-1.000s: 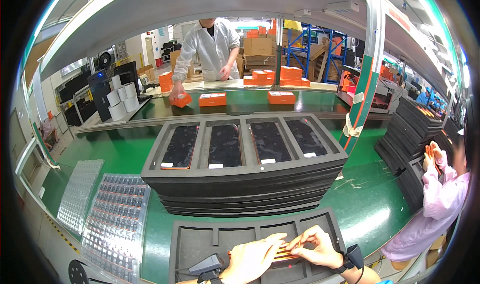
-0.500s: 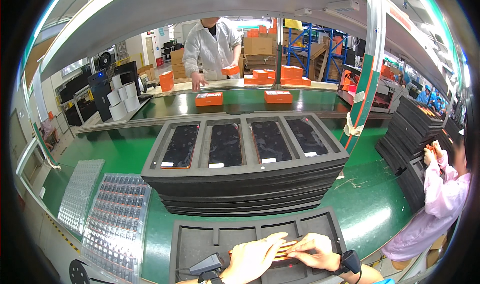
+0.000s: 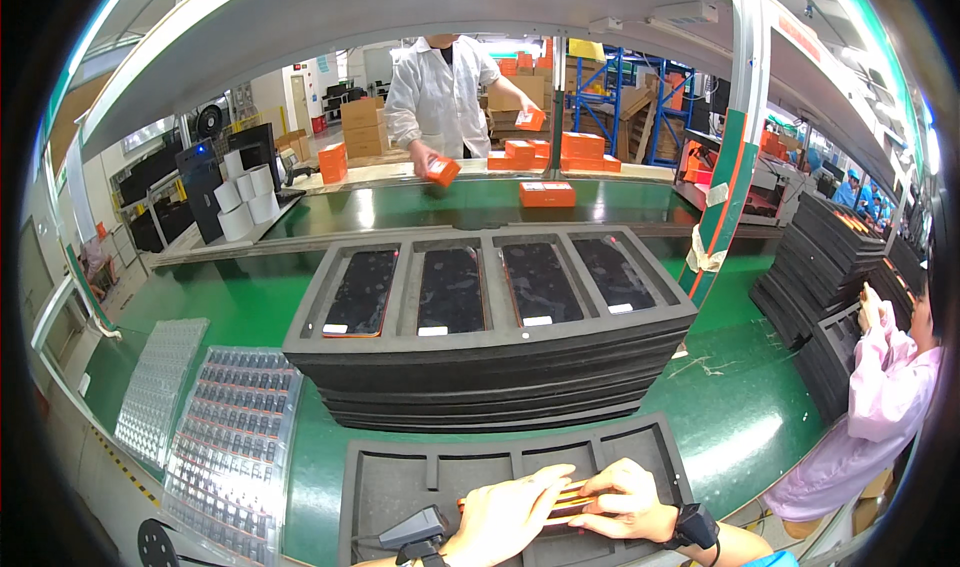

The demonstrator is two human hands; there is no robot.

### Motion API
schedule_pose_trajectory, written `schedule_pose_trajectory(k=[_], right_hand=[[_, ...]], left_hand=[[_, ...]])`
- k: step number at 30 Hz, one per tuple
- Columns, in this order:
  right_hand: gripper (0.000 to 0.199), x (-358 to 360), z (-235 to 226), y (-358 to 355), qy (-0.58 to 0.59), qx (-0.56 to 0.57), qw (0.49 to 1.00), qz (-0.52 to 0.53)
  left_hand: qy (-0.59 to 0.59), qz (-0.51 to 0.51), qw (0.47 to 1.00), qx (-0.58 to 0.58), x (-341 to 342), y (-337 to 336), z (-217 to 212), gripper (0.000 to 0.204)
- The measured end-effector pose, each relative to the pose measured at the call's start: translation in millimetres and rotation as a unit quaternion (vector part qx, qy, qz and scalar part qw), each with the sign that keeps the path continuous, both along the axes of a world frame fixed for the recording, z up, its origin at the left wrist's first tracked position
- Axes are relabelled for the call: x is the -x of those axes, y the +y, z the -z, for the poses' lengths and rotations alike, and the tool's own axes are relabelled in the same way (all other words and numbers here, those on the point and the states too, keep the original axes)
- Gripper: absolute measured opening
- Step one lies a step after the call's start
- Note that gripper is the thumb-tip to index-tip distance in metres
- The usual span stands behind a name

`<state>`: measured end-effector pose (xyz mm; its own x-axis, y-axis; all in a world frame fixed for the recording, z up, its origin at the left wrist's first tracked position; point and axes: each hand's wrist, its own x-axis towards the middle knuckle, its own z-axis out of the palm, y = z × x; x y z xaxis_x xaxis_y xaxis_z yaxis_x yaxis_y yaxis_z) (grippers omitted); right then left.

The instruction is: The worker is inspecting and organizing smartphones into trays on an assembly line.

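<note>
A small stack of orange-edged phones (image 3: 568, 507) is held on edge between my two hands, low over a grey foam tray (image 3: 385, 467). My left hand (image 3: 508, 512) is closed round the stack's left end, the fingers stretched along it. At the other end, my right hand (image 3: 628, 505) grips with thumb and bent fingers. My palms and fingers hide much of the stack. Just beyond stands a pile of black foam trays (image 3: 480, 382). Its top tray holds several dark-screened phones (image 3: 450, 289), each in its own slot with a white label at the near end.
Clear plastic trays of small parts (image 3: 235, 437) lie to the left. Across the bench, a co-worker (image 3: 440, 97) holds an orange box in each hand; another orange box (image 3: 547, 195) sits on the green belt. A post (image 3: 725, 187) and more foam trays (image 3: 830, 257) stand right, beside a pink-sleeved person (image 3: 885, 397).
My right hand's fingers have shifted up over the stack's right end; my left hand has hardly moved. The co-worker has lifted a box off the belt, and the other belt box has slid slightly left.
</note>
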<state>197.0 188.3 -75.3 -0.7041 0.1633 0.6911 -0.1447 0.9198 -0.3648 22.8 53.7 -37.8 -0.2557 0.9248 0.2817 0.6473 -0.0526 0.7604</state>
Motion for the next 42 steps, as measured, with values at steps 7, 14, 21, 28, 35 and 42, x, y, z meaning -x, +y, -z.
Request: schedule_pose_trajectory(k=[7,14,21,28,35,42], right_hand=[[0.006,-7,2,0,0.030,0.035,0.999,0.009],[0.009,-15,-1,-3,-0.013,-0.012,0.999,0.031],[0.003,-9,3,4,-0.034,0.039,0.999,0.004],[0.007,-7,6,7,-0.044,0.074,0.996,-0.012],[0.049,6,1,0,-0.171,0.619,0.754,-0.138],[0.053,7,21,10,-0.139,0.715,0.662,-0.174]], left_hand=[[0.008,-0.001,1.000,-0.024,0,-2,2,0.024],[0.020,-0.003,0.999,-0.030,0,-3,6,0.023],[0.011,-0.002,0.999,-0.047,1,1,7,0.022],[0.016,0.001,0.999,-0.043,-1,0,9,0.022],[0.036,-0.005,0.999,-0.025,1,-2,10,0.024],[0.053,-0.018,0.998,-0.016,1,1,6,0.024]])
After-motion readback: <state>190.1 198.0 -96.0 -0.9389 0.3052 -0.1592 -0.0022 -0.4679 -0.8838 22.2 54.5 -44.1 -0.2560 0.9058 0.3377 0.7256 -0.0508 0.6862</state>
